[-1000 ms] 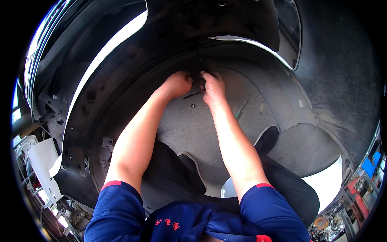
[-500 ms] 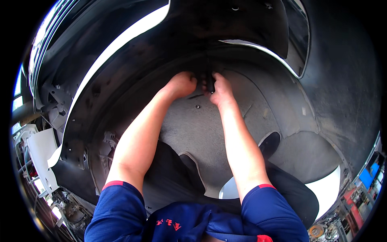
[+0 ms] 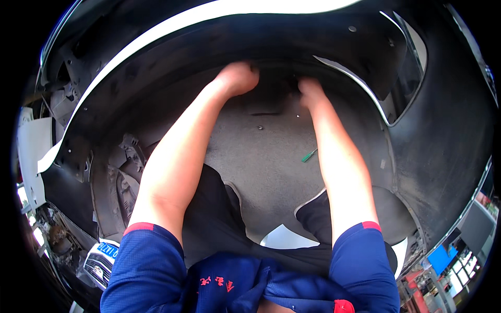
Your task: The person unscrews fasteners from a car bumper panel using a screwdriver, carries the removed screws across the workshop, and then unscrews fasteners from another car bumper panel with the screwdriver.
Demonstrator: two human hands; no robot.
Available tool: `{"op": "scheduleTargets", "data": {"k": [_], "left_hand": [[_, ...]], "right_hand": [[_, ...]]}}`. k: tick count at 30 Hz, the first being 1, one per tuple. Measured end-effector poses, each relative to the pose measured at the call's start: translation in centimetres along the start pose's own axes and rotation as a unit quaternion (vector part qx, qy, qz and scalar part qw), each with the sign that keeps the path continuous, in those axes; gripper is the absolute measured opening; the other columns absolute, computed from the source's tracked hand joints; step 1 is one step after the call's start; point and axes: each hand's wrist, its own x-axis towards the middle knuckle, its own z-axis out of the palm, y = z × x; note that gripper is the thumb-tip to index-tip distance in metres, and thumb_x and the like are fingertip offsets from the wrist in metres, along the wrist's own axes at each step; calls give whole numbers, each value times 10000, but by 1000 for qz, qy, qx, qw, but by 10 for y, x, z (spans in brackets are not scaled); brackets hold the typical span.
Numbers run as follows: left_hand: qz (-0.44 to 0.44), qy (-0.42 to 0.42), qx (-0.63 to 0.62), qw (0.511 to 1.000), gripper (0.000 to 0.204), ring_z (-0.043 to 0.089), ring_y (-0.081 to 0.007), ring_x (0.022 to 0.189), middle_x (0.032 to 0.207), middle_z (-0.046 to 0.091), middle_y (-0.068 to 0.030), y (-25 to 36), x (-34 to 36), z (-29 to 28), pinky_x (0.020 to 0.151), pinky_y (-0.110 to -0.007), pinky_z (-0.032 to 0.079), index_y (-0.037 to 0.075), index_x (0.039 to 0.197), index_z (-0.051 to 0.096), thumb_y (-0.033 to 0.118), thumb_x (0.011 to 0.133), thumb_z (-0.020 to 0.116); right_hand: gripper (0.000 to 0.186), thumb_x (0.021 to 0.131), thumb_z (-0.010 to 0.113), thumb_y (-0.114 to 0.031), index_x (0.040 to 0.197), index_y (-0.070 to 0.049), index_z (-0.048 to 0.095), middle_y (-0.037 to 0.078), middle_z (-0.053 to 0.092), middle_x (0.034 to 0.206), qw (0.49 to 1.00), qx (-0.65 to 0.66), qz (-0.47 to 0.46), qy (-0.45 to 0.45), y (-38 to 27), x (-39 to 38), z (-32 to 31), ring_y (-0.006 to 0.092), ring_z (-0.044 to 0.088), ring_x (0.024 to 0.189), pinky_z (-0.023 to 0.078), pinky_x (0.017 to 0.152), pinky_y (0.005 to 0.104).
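Note:
Both arms reach forward into a large dark curved car panel (image 3: pixel 172 88) with a white outer edge. My left hand (image 3: pixel 239 78) is closed in a fist near its inner rim; whatever it holds, if anything, is hidden. To the right of it, my right hand (image 3: pixel 310 89) is curled and smeared by motion. Something dark shows at its fingers, too blurred to name. Below the hands lies the grey inner surface (image 3: pixel 261 156), with a small round fastener (image 3: pixel 260 127) on it. A small green-handled tool (image 3: pixel 309 155) rests there, beside my right forearm.
At the right, a cut-out with a white edge (image 3: pixel 360 86) opens in the panel. Dark brackets (image 3: pixel 130 151) stand at the left. My knees in black trousers (image 3: pixel 209 208) are inside the curve. Car parts (image 3: pixel 55 235) and a blue object (image 3: pixel 442 259) lie beyond.
My view has shifted. Both hands have moved farther up and apart, the right one to the right. The green-handled tool, covered by my forearm before, now shows.

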Motion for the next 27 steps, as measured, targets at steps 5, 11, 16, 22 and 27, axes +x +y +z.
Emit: {"op": "scheduleTargets", "data": {"k": [5,11,16,22,27], "left_hand": [[-29,23,-47,998,411,622,-449,1099,1138,658,-300,-23,-18,-21,967,-480,493,-32,1120,678,288,976,465],[6,67,-39,997,407,634,-425,1100,1140,670,-278,-25,-26,-30,991,-466,496,-33,1104,696,247,948,445],[-42,62,-57,996,386,616,-448,1113,1129,655,-309,-44,-47,-39,977,-475,490,-44,1113,675,248,946,486],[-48,72,-82,993,375,618,-445,1111,1122,654,-312,-54,-51,-38,974,-471,491,-45,1114,668,229,934,486],[-23,78,-101,992,378,615,-438,1128,1143,655,-306,-27,-44,-40,989,-460,486,-38,1132,670,222,931,483]], "right_hand": [[402,959,618,-194,1307,5,596,184,657,1175,988,-141,27,58,4,26,6,312,634,1053,544,866,479],[460,952,665,-243,1338,-5,582,175,650,1240,988,-139,25,62,38,80,-31,311,632,1098,544,885,491],[561,943,626,-283,1410,9,523,169,598,1381,991,-119,56,4,23,57,8,277,585,1212,472,992,410],[432,949,583,-237,1327,-28,584,162,641,1241,995,-28,98,-19,4,56,2,256,618,1063,496,886,412],[428,953,564,-261,1312,-32,600,188,658,1216,988,-116,92,45,12,98,-50,267,637,1047,506,875,413]]}}
